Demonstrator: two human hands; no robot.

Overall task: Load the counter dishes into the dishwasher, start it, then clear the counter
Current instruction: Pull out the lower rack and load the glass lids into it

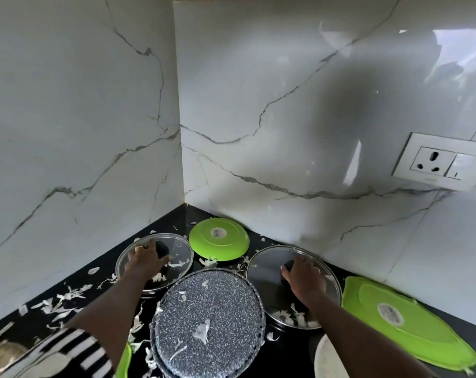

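The left hand (147, 258) lay on top of the left lid (179, 252), a glass one with a metal rim, and its grip was closed around the black knob (163, 249) at the middle. The right hand (304, 276) sat the same way on the right lid (267, 271), a larger glass one, with its grip curled over that lid's dark knob (287, 266). Both lids lay flat on the black surface (187, 216), near the corner of the marble wall (286, 105).

Between the two lids, nearer the person, a speckled grey pan (208, 323) lay bottom up, its rim just beside both. Behind it, against the wall, a green plate (219, 238) lay upside down with a sticker on its base. To the right of the right lid a green tray (406, 320) also lay face down, and a white plate (327, 361) showed at the lower edge.

Pale scraps (68, 296) were strewn over the surface, on the pan and under the glass of both lids. A striped sleeve (76, 353) covered the left upper arm. A socket (444, 162) was set in the wall at the right.
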